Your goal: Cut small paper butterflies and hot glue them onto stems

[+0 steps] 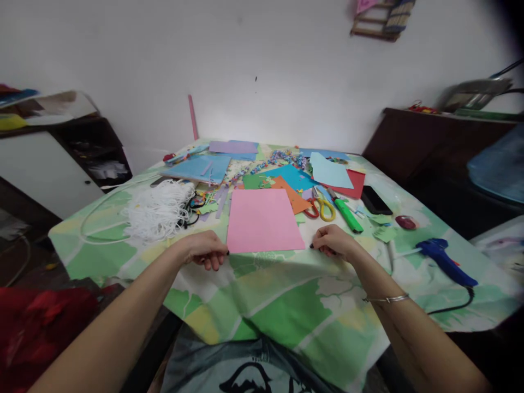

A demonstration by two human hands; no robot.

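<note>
A square pink sheet of paper lies flat on the patterned tablecloth, close to the table's front edge. My left hand rests at the sheet's near left corner, fingers curled in and a dark-nailed tip at the corner. On the other side, my right hand is closed too, its fingertip just off the near right corner with a small gap. I see nothing held in either hand. Behind the right side of the sheet lie yellow-handled scissors, red-handled scissors and a green utility knife.
White cord is heaped at left. Orange paper, blue paper and red paper lie behind. A black phone and a blue glue gun with its cable are at right. The wall rises behind the table.
</note>
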